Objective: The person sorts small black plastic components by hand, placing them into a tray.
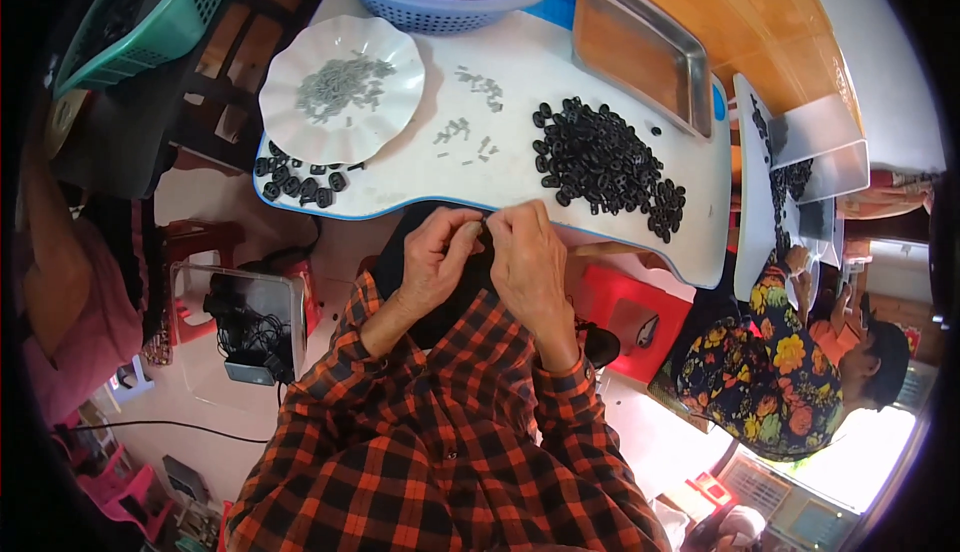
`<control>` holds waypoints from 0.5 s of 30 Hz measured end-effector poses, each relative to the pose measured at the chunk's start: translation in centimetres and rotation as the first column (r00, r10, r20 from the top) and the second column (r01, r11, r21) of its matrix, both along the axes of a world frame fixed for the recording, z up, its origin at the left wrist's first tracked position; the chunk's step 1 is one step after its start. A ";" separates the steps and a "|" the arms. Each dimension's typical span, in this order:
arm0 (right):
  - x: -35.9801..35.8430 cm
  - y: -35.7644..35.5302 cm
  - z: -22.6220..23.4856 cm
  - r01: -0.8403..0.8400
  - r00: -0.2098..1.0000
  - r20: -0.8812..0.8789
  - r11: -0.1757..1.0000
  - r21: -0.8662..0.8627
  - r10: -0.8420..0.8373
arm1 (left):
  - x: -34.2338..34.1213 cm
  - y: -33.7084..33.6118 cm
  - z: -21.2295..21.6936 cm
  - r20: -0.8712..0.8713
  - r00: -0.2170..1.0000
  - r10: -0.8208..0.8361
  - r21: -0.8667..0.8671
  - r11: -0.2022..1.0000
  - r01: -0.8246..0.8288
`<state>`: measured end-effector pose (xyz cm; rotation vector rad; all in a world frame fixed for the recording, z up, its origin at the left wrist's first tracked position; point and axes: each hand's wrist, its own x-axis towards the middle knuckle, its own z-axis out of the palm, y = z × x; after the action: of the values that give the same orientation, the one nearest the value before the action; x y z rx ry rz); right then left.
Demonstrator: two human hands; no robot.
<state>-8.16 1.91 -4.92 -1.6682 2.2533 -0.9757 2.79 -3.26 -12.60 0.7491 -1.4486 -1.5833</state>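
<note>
My left hand (438, 260) and my right hand (530, 260) meet just in front of the table's near edge, fingers bent into pinches. Something small and dark seems to sit between the fingertips, too hidden to name. Beyond them on the white table (400, 192) lie a few loose small grey pins (454, 130). A white scalloped plate (285, 127) at the left carries a heap of the same pins (345, 87). To the right spreads a large pile of small black oval plastic parts (600, 157). Several black pieces (300, 184) line the table's front left, beside the plate.
A blue basket (450, 17) full of black parts stands at the back, with a metal tray (640, 47) to its right. A green basket (150, 57) is at upper left. At right, a person in a flowered top (770, 372) works at another table. A red stool (635, 322) stands between.
</note>
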 end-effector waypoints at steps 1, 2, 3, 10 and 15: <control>-0.1 0.8 -0.2 -0.013 0.998 0.055 0.999 0.036 0.011 | 0.0 0.0 0.9 -0.040 0.999 -0.008 -0.010 1.000 0.008; -0.2 1.5 -0.4 -0.029 0.994 0.110 0.997 0.069 0.021 | 0.0 -0.1 1.7 -0.080 0.997 -0.017 -0.020 1.000 0.015; -0.3 2.1 -0.7 -0.019 0.985 0.173 0.997 0.076 0.005 | -0.1 -0.1 1.8 -0.078 0.997 -0.024 -0.021 1.000 0.023; -1.3 4.1 -1.7 0.066 0.901 0.423 0.994 0.088 -0.097 | -0.3 -0.1 1.5 0.032 0.975 -0.220 -0.220 0.950 0.222; -1.5 4.6 -1.8 0.113 0.778 0.604 0.984 0.137 -0.174 | -0.9 0.4 1.3 -0.002 0.969 -0.247 -0.185 0.952 0.242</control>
<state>-9.64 6.53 -6.71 -0.9410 1.9430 -1.2075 1.90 -2.81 -11.31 0.4545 -1.6945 -1.6067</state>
